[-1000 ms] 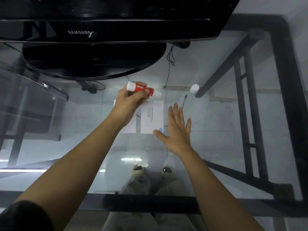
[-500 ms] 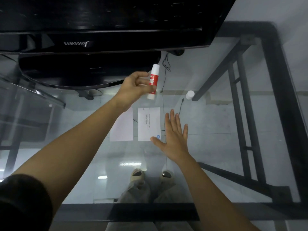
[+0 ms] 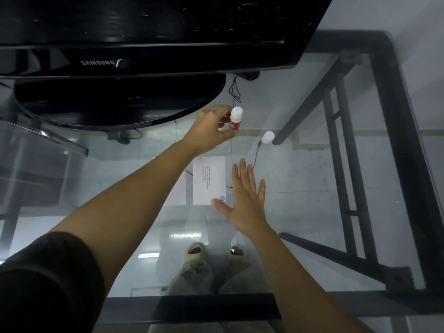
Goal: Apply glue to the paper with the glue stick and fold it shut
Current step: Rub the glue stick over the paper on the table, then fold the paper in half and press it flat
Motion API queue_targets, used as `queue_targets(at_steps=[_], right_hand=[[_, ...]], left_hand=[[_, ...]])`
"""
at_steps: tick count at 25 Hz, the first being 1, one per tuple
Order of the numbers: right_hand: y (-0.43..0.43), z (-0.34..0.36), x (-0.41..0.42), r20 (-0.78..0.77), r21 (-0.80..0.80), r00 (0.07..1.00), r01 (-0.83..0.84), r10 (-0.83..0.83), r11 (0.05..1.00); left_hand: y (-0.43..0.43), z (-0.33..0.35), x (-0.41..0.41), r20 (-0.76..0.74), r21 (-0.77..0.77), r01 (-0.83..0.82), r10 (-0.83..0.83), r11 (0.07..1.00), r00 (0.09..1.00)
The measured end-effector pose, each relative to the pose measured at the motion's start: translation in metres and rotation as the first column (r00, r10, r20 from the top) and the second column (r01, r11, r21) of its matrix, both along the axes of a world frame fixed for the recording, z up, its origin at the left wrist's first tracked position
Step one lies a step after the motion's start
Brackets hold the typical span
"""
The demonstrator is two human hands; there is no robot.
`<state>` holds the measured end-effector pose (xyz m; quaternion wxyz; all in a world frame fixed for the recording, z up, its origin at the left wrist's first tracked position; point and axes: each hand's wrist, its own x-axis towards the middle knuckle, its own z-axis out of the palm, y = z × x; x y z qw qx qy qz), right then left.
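The paper [image 3: 208,180] lies flat on the glass counter [image 3: 312,188], unfolded. The uncapped glue stick [image 3: 235,121], upright beyond it, could dry or tip, since its cap [image 3: 268,137] sits apart at right. The left hand [image 3: 211,129] pinches the stick; the right hand [image 3: 245,200], fingers spread, thumb pinning the paper's near corner.
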<state>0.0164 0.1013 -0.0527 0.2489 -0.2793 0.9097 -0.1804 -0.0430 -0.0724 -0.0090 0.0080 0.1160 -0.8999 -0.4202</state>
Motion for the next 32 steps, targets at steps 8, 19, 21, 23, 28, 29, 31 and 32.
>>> queue_targets(at_steps=[8,19,21,23,28,29,31,32], right_hand=[[0.001,0.0,0.0,0.024,-0.021,1.0,-0.009,0.01,1.0],[-0.002,0.006,0.0,0.034,-0.025,0.999,0.043,-0.042,0.999],[-0.003,0.007,-0.001,0.034,-0.036,0.998,0.058,-0.057,0.998],[-0.003,0.008,-0.001,0.03,-0.044,0.997,0.074,-0.073,0.996],[-0.007,0.01,0.006,0.002,-0.167,0.991,0.136,-0.137,0.977],[-0.007,0.011,0.008,0.012,-0.204,0.988,0.156,-0.157,0.967],[-0.008,0.014,0.012,0.062,-0.252,0.981,0.192,-0.182,0.949],[-0.008,0.016,0.012,0.114,-0.264,0.974,0.219,-0.195,0.939]], left_hand=[[-0.026,0.005,0.082,0.06,-0.158,-0.09,0.101,0.983,0.993],[-0.013,-0.007,0.103,0.321,-0.294,0.021,0.078,0.956,0.944],[-0.01,-0.005,0.105,0.283,-0.251,0.008,0.065,0.968,0.957],[-0.005,-0.002,0.109,0.223,-0.211,-0.008,0.056,0.977,0.973],[0.008,0.007,0.119,0.217,0.112,-0.263,0.234,0.958,0.948],[0.01,0.009,0.121,0.241,0.213,-0.353,0.301,0.911,0.923],[0.013,0.011,0.123,0.297,0.365,-0.494,0.403,0.789,0.865],[0.013,0.011,0.124,0.314,0.391,-0.527,0.428,0.755,0.847]])
